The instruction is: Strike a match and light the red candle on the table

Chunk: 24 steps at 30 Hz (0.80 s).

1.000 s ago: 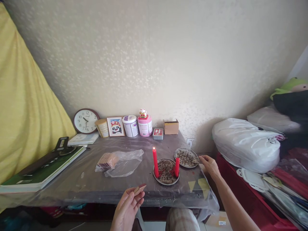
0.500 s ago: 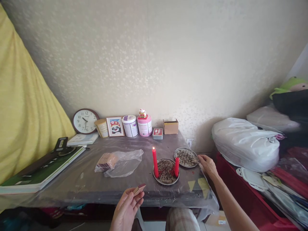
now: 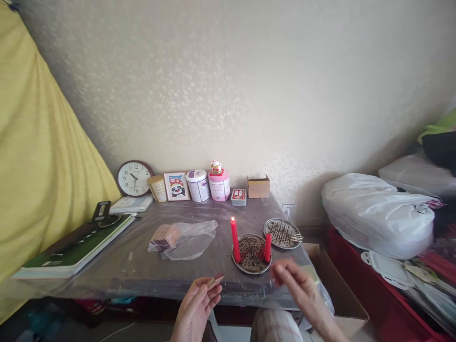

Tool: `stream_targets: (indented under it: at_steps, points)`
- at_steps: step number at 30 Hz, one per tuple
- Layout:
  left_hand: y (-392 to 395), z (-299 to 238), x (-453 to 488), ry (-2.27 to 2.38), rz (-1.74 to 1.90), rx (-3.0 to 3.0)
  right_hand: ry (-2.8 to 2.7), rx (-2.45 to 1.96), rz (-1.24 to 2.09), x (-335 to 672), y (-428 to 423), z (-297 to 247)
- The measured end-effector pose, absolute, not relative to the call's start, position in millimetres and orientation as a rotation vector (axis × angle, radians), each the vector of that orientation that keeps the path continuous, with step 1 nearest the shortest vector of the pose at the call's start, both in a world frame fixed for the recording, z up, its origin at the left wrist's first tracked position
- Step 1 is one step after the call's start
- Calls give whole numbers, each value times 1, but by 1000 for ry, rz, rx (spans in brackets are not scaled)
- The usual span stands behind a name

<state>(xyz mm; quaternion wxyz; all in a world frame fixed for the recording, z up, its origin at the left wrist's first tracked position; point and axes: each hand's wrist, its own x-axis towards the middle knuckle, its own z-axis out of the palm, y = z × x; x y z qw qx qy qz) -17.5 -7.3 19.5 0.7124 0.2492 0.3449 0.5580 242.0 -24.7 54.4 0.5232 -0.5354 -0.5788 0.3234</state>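
Observation:
My left hand pinches a small matchbox near the table's front edge. Past that edge, slightly blurred, my right hand has its fingers curled together; whether anything is in them I cannot make out. On a round metal plate stand a tall lit red candle and a shorter red candle; no flame shows on the shorter one. Behind it, a second metal plate carries several thin sticks across its right rim. More matchboxes lie in torn clear plastic wrap at the left.
Along the wall stand a clock, paper cups, a framed panda picture, two cans, a small tin and an open carton. A green book lies left. White bags sit right.
My right hand has let go of the thin sticks on the rear plate and moved left and toward me. The left hand keeps the matchbox. The view has shifted slightly.

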Motion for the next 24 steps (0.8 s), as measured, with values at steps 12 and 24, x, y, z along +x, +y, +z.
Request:
stream_targets:
  at_steps: [12, 24]
  points:
    - [-18, 29, -20, 997, 1278, 1030, -1475, -993, 809, 122, -23, 9]
    - [-25, 19, -18, 1096, 1342, 1147, -1118, -703, 1157, 104, -19, -32]
